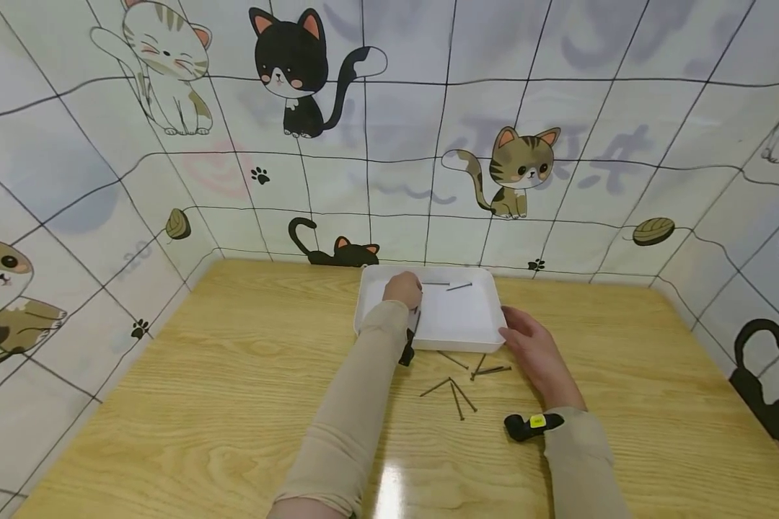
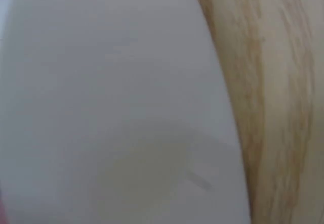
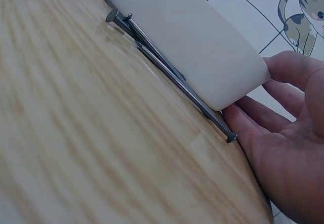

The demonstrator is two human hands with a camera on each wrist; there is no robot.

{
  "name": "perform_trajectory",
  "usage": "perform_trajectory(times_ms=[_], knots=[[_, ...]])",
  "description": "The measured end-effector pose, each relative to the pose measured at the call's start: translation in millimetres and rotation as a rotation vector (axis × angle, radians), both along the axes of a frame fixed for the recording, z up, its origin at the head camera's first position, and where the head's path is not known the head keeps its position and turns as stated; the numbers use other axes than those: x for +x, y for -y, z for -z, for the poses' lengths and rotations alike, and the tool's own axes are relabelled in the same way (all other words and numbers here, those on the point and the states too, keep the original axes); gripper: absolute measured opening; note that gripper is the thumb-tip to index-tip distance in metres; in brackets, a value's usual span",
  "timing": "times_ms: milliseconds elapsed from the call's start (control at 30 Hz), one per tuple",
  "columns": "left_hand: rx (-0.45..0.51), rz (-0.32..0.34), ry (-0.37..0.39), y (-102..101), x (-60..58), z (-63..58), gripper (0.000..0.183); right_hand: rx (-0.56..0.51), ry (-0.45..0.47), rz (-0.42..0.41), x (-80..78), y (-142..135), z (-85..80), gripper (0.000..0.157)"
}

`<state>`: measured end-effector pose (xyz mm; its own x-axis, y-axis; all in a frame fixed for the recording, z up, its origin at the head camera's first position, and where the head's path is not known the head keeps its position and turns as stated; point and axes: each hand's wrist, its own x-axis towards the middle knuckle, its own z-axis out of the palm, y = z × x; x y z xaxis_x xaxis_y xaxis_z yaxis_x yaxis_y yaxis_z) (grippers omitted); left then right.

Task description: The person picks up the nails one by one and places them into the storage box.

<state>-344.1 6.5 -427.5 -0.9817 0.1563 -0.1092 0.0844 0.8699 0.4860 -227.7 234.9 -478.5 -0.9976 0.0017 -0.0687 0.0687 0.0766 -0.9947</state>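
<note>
A shallow white tray (image 1: 461, 317) stands on the wood-grain table (image 1: 188, 404), close to the cat-patterned backdrop (image 1: 415, 115). The left hand (image 1: 403, 290) is over the left part of this tray, with its back turned up. Its fingers are hidden under it, and the left wrist view is mostly a pale blur, so I cannot tell whether they pinch something. Two thin nails (image 1: 459, 287) lie in the tray at its far side, to the right of this hand, with long axes mostly from left to right.

The right hand (image 3: 288, 128) grips the near right corner of the tray: its thumb (image 3: 296, 64) is at the rim and the other fingers are bent near the lower edge, with the corner between them.

More nails lie loose on the table, on the person's side of the tray. From the left hand they are toward the person and to the right; the right hand is nearer to them. The closest is a steel nail (image 3: 190, 95) in a crossed group: its long axis goes roughly along the near tray wall, and its head is just beside the right fingers. Nearer to the person, three nails (image 1: 457, 401) spread like a fan, their far ends close together
</note>
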Motion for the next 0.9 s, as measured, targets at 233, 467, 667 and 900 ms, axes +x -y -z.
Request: perform_trajectory(times_ms=[233, 467, 667, 900], knots=[[0.072, 0.043, 0.015, 10.9, 3.3, -12.3, 0.025, 0.061, 0.009, 0.013, -2.0, -0.6, 2.1, 0.059], [0.263, 0.087, 0.067, 17.7, 17.5, -28.9, 0.027, 0.067, 0.015, 0.007, -1.5, -2.5, 1.2, 0.062], [0.454, 0.118, 0.139, 13.7, 36.8, -30.6, 0.027, 0.069, 0.005, -0.003, -1.6, -6.5, 2.2, 0.062], [0.642, 0.129, 0.146, 15.6, 60.9, -31.0, 0.027, 0.062, 0.011, -0.02, -1.6, -4.0, 2.1, 0.064]])
